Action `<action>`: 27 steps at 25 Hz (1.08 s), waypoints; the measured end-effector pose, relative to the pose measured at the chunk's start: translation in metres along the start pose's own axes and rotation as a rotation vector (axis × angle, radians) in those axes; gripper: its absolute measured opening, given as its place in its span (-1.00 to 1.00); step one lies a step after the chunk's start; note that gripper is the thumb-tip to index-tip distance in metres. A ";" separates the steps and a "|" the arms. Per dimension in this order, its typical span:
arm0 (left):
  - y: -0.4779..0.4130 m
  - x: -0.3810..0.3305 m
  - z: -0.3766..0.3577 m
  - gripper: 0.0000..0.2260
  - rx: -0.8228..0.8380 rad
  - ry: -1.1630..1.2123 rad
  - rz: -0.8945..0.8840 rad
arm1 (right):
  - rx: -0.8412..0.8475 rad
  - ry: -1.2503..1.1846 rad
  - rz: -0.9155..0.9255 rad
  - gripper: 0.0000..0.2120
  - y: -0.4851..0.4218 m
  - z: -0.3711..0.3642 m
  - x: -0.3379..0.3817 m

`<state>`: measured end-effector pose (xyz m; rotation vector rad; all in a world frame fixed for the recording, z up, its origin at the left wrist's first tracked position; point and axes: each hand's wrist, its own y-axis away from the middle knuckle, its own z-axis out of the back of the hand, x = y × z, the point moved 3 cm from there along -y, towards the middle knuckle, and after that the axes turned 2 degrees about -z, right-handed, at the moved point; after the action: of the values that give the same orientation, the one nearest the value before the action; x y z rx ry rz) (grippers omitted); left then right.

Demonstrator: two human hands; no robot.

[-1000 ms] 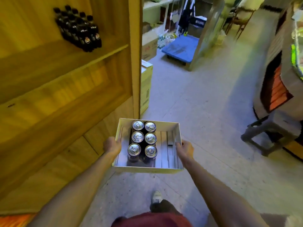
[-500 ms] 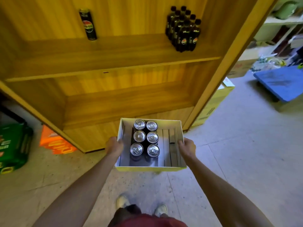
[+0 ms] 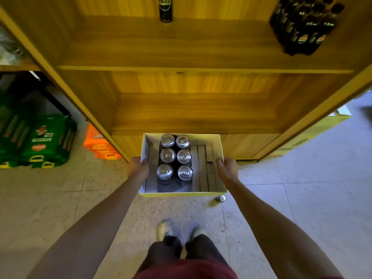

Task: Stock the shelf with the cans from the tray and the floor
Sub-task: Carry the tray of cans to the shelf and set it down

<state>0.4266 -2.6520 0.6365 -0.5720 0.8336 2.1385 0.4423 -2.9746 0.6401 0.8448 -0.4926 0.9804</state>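
Note:
I hold a white cardboard tray [image 3: 219,147] in front of a wooden shelf unit [image 3: 181,115]. My left hand [image 3: 137,168] grips its left wall and my right hand [image 3: 227,169] grips its right wall. Several black cans with silver tops [image 3: 174,157] stand in the tray's left half; flat cardboard strips lie in its right half. One loose can [image 3: 221,198] stands on the floor just below the tray's near right corner. A single black can [image 3: 165,9] stands on the upper shelf board.
A shrink-wrapped pack of dark bottles [image 3: 306,25] sits on the upper shelf at the right. Green crates [image 3: 38,141] and an orange crate [image 3: 99,147] stand on the floor to the left. A yellow carton [image 3: 314,135] stands right of the shelf. My feet [image 3: 179,230] are below the tray.
The view has swung left until the shelf is straight ahead and closer. Both hands kept their hold on the tray. The loose can on the floor has come into view.

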 end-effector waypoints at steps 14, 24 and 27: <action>-0.119 0.156 -0.179 -0.64 -0.031 0.058 0.118 | 0.026 0.082 -0.003 -0.79 -0.132 -0.149 -0.144; -0.263 0.376 -0.417 -0.65 -0.003 0.090 0.118 | 0.057 -0.025 -0.024 -0.76 -0.274 -0.367 -0.388; -0.279 0.415 -0.465 -0.61 0.006 0.077 0.110 | 0.072 -0.040 -0.022 -0.76 -0.293 -0.402 -0.436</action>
<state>0.4486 -2.6427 -0.0457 -0.6220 0.9329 2.2241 0.4844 -2.9618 -0.0202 0.9343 -0.4835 0.9675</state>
